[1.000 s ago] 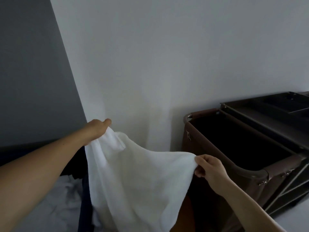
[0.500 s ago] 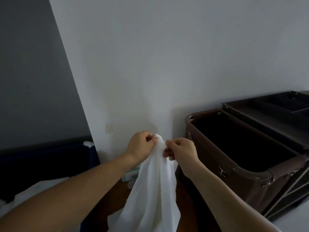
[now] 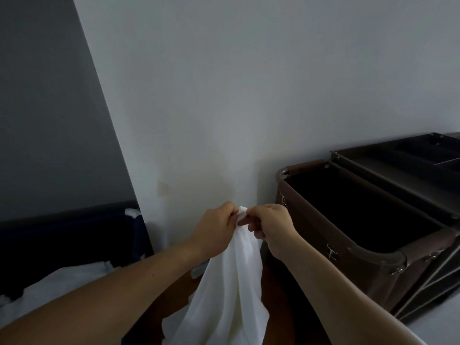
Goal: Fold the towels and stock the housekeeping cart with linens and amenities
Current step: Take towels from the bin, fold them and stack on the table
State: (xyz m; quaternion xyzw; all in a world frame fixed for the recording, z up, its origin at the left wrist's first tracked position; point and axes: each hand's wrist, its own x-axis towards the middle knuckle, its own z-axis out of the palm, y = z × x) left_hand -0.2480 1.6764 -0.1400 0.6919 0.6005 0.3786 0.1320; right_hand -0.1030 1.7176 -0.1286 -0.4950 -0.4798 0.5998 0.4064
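A white towel (image 3: 231, 290) hangs folded in half lengthwise in front of me, its two top corners brought together. My left hand (image 3: 214, 227) and my right hand (image 3: 271, 227) pinch those corners side by side, almost touching, just left of the housekeeping cart. The towel's lower end drops out of view at the bottom edge. The brown housekeeping cart (image 3: 373, 252) stands at the right with its dark linen bag open at the top, and its upper tray (image 3: 408, 155) lies behind.
A white wall rises straight ahead. More white linen (image 3: 62, 282) lies heaped at the lower left against a dark blue piece of furniture (image 3: 74, 240). Brown floor shows under the towel.
A second ago my hands held the towel spread wide; they came together in front of me, doubling the towel. In the last half second they barely moved.
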